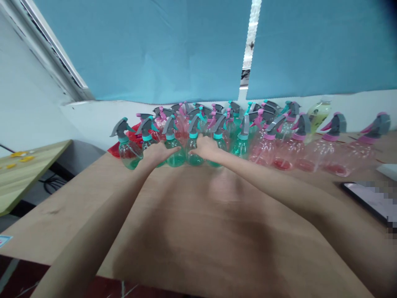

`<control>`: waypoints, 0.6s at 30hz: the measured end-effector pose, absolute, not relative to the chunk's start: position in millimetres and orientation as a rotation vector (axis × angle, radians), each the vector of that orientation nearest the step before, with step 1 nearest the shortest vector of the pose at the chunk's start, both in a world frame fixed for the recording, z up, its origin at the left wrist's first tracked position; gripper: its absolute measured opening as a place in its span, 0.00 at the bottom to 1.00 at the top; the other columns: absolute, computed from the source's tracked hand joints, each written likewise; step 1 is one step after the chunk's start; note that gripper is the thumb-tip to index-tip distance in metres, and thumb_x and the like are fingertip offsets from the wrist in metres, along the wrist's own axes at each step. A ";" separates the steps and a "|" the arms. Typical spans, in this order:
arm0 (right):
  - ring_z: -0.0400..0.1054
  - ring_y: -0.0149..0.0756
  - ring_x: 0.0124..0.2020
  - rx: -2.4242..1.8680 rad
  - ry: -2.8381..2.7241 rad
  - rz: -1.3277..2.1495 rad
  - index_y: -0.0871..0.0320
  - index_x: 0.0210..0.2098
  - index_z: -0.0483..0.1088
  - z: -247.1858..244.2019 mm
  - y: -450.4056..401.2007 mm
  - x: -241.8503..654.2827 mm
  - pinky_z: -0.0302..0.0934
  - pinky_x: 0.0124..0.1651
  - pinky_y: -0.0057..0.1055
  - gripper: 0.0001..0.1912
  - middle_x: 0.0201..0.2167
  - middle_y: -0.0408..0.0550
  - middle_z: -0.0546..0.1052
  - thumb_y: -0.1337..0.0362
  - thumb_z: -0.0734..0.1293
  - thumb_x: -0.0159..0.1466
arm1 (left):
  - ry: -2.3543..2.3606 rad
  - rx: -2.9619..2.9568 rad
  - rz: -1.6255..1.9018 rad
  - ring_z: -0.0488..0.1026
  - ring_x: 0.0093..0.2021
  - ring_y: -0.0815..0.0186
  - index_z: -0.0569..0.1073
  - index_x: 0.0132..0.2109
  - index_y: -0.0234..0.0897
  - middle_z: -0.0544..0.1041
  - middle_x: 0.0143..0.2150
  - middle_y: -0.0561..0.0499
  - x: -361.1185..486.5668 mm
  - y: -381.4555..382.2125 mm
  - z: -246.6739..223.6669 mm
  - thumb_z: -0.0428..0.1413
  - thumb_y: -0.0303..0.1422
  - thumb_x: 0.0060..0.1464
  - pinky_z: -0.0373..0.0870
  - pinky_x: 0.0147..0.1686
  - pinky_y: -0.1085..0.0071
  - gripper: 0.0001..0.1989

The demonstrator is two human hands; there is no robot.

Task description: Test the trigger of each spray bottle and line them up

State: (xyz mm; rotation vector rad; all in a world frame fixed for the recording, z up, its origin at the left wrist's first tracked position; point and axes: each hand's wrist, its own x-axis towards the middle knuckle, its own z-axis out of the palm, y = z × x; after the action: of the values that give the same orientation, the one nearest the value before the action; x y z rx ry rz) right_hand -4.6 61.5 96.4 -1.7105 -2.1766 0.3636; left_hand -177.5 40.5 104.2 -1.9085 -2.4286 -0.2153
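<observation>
Nearest, we have the wooden table [173, 252], with a dark-edged flat device [369, 203] at right. Next, we see the left hand [159, 153] and right hand [208, 147] at the front row's green spray bottles [176, 159], thumbs out; other fingers mostly hidden, so we can't tell either grip. Pink spray bottles [287, 156] continue rightward. Behind: more sprayers [235, 108], then blue sheet [186, 54].
</observation>
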 end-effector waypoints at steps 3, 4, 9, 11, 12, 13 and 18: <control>0.68 0.55 0.53 -1.674 -2.159 0.359 0.70 0.58 0.58 97.4 53.3 -2.2 0.64 0.49 0.41 0.40 0.49 0.69 0.74 0.54 0.73 0.55 | -2.443 -1.921 -0.277 0.71 0.53 0.39 0.61 0.61 0.31 0.75 0.51 0.30 -175.5 30.4 102.5 0.47 0.62 0.48 0.68 0.47 0.54 0.45; 0.68 0.54 0.53 -1.657 -2.158 0.361 0.69 0.59 0.58 97.7 49.3 0.8 0.64 0.49 0.42 0.40 0.49 0.68 0.74 0.54 0.73 0.55 | -2.443 -1.911 -0.314 0.71 0.53 0.40 0.59 0.62 0.31 0.75 0.51 0.30 -174.5 25.2 101.6 0.47 0.62 0.49 0.67 0.47 0.54 0.45; 0.71 0.50 0.50 -1.445 -2.150 0.313 0.63 0.57 0.63 93.9 27.6 37.5 0.64 0.48 0.40 0.31 0.48 0.60 0.76 0.54 0.69 0.60 | -2.410 -1.905 -0.463 0.74 0.48 0.42 0.58 0.62 0.32 0.78 0.45 0.34 -169.4 -7.3 91.9 0.44 0.55 0.56 0.68 0.44 0.55 0.37; 0.72 0.46 0.47 -1.399 -2.135 0.288 0.58 0.50 0.69 91.5 22.3 57.8 0.65 0.46 0.37 0.20 0.46 0.54 0.78 0.54 0.66 0.62 | -2.392 -2.045 -0.478 0.75 0.46 0.45 0.61 0.61 0.35 0.79 0.42 0.39 -164.6 -17.2 87.1 0.45 0.53 0.57 0.68 0.41 0.58 0.33; 0.73 0.45 0.46 -1.420 -2.119 0.268 0.58 0.48 0.70 90.6 20.8 67.3 0.65 0.45 0.36 0.18 0.45 0.52 0.78 0.55 0.66 0.63 | -2.375 -2.126 -0.486 0.76 0.44 0.47 0.62 0.59 0.36 0.79 0.41 0.41 -160.4 -20.7 85.2 0.45 0.53 0.57 0.69 0.40 0.60 0.31; 0.74 0.45 0.45 -1.452 -2.106 0.241 0.59 0.46 0.71 90.0 20.2 75.8 0.65 0.44 0.36 0.16 0.43 0.52 0.79 0.55 0.65 0.63 | -2.352 -2.199 -0.498 0.76 0.43 0.49 0.64 0.58 0.37 0.79 0.40 0.43 -155.0 -23.2 83.8 0.46 0.52 0.57 0.68 0.39 0.62 0.30; 0.73 0.49 0.45 -1.629 -2.056 0.192 0.61 0.50 0.69 89.3 25.0 96.0 0.64 0.43 0.38 0.23 0.43 0.57 0.78 0.53 0.66 0.61 | -2.259 -2.375 -0.536 0.76 0.40 0.52 0.69 0.54 0.39 0.80 0.38 0.46 -115.8 -26.5 80.9 0.48 0.48 0.56 0.67 0.35 0.65 0.24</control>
State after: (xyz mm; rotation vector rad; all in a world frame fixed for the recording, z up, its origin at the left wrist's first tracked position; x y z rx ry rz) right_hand 96.0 25.0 89.3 -1.6295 -2.0563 0.1918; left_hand -115.8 -26.5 80.9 -2.3751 -2.2592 -0.5364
